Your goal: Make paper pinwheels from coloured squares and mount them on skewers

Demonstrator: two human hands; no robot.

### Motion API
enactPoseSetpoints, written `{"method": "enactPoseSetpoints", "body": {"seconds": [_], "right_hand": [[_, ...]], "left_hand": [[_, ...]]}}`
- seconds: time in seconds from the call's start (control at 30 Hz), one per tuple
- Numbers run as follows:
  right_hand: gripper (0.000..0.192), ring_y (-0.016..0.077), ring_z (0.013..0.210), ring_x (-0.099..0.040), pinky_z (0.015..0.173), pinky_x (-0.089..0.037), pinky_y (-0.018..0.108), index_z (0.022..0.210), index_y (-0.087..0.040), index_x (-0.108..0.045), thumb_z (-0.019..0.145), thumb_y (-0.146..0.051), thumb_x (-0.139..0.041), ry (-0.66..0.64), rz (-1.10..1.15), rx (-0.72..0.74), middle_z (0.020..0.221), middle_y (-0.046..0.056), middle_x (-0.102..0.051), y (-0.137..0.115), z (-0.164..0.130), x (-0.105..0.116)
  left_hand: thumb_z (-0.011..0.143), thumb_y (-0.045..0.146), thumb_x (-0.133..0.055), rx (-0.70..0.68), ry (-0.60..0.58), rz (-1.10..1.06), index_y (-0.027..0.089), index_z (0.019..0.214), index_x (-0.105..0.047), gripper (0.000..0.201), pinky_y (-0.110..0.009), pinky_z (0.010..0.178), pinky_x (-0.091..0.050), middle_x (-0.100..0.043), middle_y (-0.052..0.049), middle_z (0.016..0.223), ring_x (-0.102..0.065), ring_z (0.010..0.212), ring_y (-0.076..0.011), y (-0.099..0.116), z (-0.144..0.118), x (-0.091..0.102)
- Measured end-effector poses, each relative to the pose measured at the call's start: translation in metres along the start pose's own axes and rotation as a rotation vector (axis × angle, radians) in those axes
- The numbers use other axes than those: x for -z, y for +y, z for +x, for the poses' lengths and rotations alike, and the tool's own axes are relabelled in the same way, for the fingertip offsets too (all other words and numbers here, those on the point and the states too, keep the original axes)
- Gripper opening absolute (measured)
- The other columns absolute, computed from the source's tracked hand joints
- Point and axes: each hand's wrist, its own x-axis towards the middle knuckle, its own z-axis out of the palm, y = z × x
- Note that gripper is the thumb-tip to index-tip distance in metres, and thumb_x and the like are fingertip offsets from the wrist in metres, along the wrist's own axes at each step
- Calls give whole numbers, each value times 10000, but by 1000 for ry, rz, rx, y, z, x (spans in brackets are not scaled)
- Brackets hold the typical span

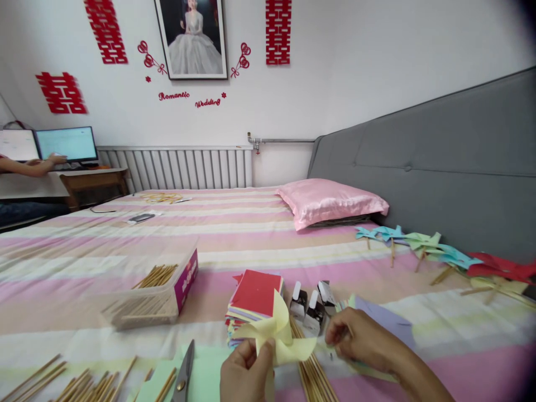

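Note:
My left hand [246, 373] holds a pale yellow folded paper pinwheel [281, 336] low in the middle of the view. My right hand [360, 338], just right of it, has its fingers pinched together near the pinwheel's right edge; whether a small thing is in them cannot be told. A bundle of wooden sticks [313, 373] lies under the pinwheel. Behind it stands a stack of coloured paper squares [254, 299] with a red sheet on top, and beside that several small white-capped bottles [310, 304].
Scissors [185, 373] lie on a green sheet at front. A clear box of sticks [151, 295] sits left; loose sticks [79, 385] lie front left. Finished pinwheels [435, 250] line the grey headboard. A pink pillow [329, 202] lies behind. Another person's arm [29, 166] rests at a desk, far left.

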Motion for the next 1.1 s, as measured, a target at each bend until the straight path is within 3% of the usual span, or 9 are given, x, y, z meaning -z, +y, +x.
{"method": "enactPoseSetpoints", "body": {"seconds": [0.27, 0.53, 0.6, 0.77, 0.9, 1.0, 1.1], "right_hand": [[241, 135, 481, -584, 447, -384, 172, 575, -149, -701, 472, -28, -521, -146, -3, -3, 493, 3, -650, -2, 3, -14], [221, 111, 414, -521, 399, -335, 166, 478, -148, -609, 459, -23, -427, -120, -7, -20, 415, -13, -578, -6, 1, -16], [210, 110, 444, -529, 414, -334, 165, 525, -156, -607, 506, -36, -435, -107, 14, 3, 438, -17, -576, -11, -1, -11], [84, 116, 553, -545, 506, -377, 178, 676, -167, -604, 668, -140, -526, -8, 214, 141, 566, -14, -586, -37, -8, 3], [54, 97, 516, -500, 499, -382, 187, 697, -173, -569, 720, -222, -565, 7, 407, 233, 601, -34, -524, -71, -21, -3], [43, 85, 480, -442, 473, -335, 184, 679, -175, -606, 711, -163, -579, 31, 335, 273, 521, -56, -478, -90, -31, -17], [99, 84, 512, -458, 502, -344, 187, 658, -184, -647, 689, -104, -598, 84, 201, 410, 612, -30, -572, -97, -34, -30]], "left_hand": [[432, 319, -794, 24, -63, 32, 121, 504, -643, 259, -172, 416, -330, -559, 29, 394, -450, 393, -72, 8, -2, 3], [428, 303, -794, 28, -64, 9, 110, 475, -625, 261, -161, 397, -315, -530, 41, 360, -426, 363, -57, 10, -2, 2], [442, 301, -785, 21, -45, -10, 106, 492, -632, 253, -161, 392, -313, -550, 31, 367, -430, 357, -59, 7, -2, 1], [458, 254, -764, -64, 46, -52, 107, 477, -632, 199, -153, 370, -272, -529, 39, 336, -401, 340, -51, 2, -2, -3], [443, 254, -763, -71, 68, -75, 97, 499, -645, 204, -147, 387, -294, -544, 35, 352, -422, 348, -52, 4, -4, -4], [453, 258, -761, -102, 63, -73, 107, 474, -636, 197, -141, 385, -274, -521, 50, 341, -400, 353, -43, 6, -4, -3], [448, 268, -770, -122, 53, -81, 121, 454, -624, 207, -139, 390, -285, -518, 56, 352, -407, 375, -46, 6, -3, -1]]}}
